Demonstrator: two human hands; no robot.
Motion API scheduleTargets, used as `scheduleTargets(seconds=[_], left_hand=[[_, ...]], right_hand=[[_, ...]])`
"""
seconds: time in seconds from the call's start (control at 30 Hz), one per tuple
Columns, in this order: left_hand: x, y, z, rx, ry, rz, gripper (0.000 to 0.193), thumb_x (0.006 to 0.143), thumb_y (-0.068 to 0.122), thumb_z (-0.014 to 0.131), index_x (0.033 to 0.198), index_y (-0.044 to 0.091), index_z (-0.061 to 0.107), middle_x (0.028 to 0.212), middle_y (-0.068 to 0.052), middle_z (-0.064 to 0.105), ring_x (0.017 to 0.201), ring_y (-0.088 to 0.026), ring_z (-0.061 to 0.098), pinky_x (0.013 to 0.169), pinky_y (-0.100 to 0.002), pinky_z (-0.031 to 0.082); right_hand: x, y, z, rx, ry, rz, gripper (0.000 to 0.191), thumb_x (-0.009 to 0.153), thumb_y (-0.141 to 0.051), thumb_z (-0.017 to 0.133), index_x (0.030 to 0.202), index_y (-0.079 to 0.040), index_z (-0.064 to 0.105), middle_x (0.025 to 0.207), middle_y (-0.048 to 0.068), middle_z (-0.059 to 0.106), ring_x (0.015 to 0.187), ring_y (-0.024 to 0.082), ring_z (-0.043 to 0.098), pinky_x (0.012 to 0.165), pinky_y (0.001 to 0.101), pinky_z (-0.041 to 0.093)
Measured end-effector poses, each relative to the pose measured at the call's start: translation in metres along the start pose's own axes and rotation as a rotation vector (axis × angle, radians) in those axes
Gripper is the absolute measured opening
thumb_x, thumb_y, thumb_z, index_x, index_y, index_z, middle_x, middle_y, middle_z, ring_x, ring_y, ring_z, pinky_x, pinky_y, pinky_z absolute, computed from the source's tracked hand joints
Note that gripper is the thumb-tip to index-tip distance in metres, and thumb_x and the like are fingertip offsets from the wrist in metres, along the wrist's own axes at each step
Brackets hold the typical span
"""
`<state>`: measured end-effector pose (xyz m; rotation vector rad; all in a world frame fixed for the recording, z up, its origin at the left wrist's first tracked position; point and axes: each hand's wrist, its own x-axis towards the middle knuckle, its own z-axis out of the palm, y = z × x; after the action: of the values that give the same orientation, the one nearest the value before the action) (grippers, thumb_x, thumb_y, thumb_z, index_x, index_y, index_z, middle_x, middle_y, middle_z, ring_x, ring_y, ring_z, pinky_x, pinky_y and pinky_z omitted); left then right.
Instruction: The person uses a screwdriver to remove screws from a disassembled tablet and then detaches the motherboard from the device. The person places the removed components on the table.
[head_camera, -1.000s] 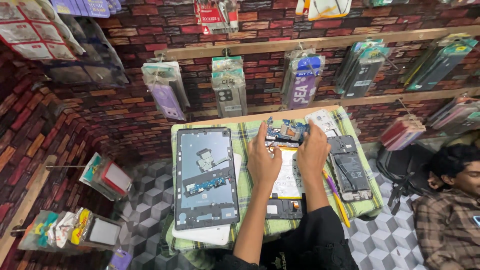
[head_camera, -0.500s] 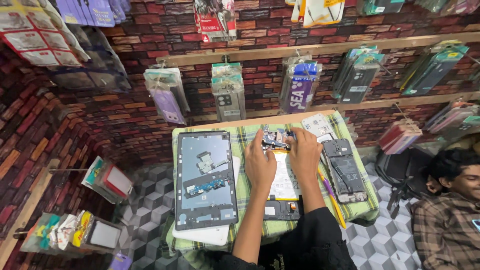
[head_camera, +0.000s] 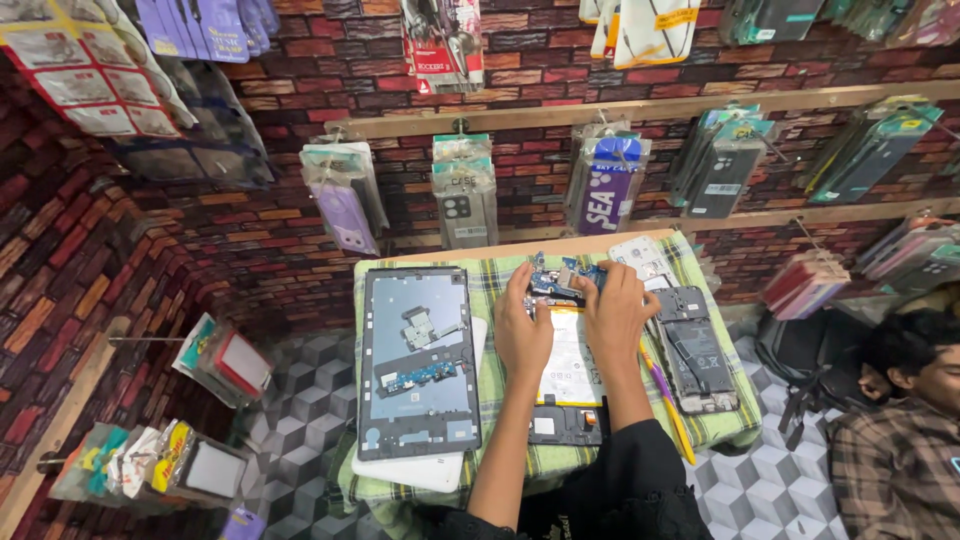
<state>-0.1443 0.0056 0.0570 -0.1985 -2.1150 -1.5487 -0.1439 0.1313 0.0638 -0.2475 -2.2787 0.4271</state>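
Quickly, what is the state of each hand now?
Left hand: closed on the opened phone, at its top left.
Right hand: closed on the same phone, at its top right.

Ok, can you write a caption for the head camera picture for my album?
Both hands, left hand and right hand, work on an opened phone's blue circuit board at a green checked table.

A small phone repair shop is seen from above. Packaged phone cases (head_camera: 465, 190) are hung on wooden rails (head_camera: 640, 108) across a brick-patterned wall (head_camera: 250, 230) in the upper frame. At centre, opened devices (head_camera: 418, 360) and a dismantled phone (head_camera: 697, 350) are laid out on a cloth-covered table (head_camera: 500, 290).
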Motion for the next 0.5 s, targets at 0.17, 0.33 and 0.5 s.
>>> scheduleTargets(seconds=[0.17, 0.33, 0.5], left_hand=[[-0.0019, -0.0005, 0.0036, 0.063, 0.014, -0.034, 0.056, 0.088, 0.005, 0.066, 0.142, 0.012, 0.054, 0.133, -0.010, 0.065, 0.124, -0.031, 0.059, 0.103, -0.044, 0.048], [-0.0024, -0.0006, 0.0046, 0.114, 0.004, -0.101, 0.051, 0.090, 0.009, 0.066, 0.140, 0.014, 0.057, 0.130, -0.012, 0.065, 0.121, -0.031, 0.061, 0.098, -0.044, 0.051], [-0.0035, -0.0004, 0.0036, 0.091, 0.007, -0.028, 0.048, 0.089, 0.007, 0.065, 0.136, 0.013, 0.062, 0.136, -0.012, 0.065, 0.127, -0.031, 0.059, 0.102, -0.043, 0.049]], right_hand=[[0.0023, -0.0033, -0.0031, 0.019, -0.001, -0.049, 0.031, 0.096, -0.031, 0.070, 0.120, -0.011, 0.065, 0.116, 0.007, 0.066, 0.109, 0.025, 0.060, 0.095, 0.0466, 0.031], [0.0032, -0.0037, -0.0054, 0.071, 0.040, -0.081, 0.030, 0.093, -0.025, 0.074, 0.117, -0.009, 0.069, 0.118, 0.009, 0.066, 0.109, 0.028, 0.063, 0.092, 0.0473, 0.039], [0.0048, -0.0029, -0.0069, 0.271, 0.082, -0.077, 0.024, 0.090, -0.013, 0.077, 0.112, -0.004, 0.072, 0.124, 0.020, 0.061, 0.103, 0.036, 0.067, 0.085, 0.0455, 0.052]])
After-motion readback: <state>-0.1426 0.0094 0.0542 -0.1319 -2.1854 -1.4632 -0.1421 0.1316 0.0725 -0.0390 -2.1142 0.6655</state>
